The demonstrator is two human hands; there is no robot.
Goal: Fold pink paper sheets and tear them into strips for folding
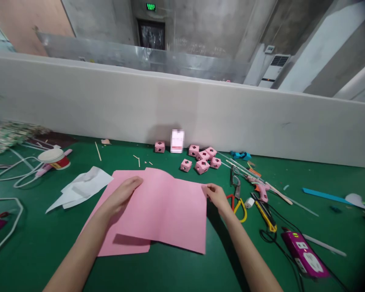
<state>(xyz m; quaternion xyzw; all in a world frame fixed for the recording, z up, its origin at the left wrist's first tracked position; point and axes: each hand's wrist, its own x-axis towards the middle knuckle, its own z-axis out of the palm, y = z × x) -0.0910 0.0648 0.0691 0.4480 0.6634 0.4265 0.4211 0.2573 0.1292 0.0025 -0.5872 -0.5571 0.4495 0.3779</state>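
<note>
A pink sheet of paper with a soft crease down its middle is held up between both hands. My left hand has its fingers closed on the sheet's upper left part, thumb partly hidden. At the top right corner, my right hand pinches the same sheet between thumb and fingers. Beneath it, a second pink sheet lies flat on the green table. Several small pink paper boxes with dark diamond-shaped holes sit beyond the sheets.
Scissors, a utility knife, a pink glue gun and a purple power strip lie right. Crumpled white paper and a paper cup are left. A phone-like screen leans against the white partition.
</note>
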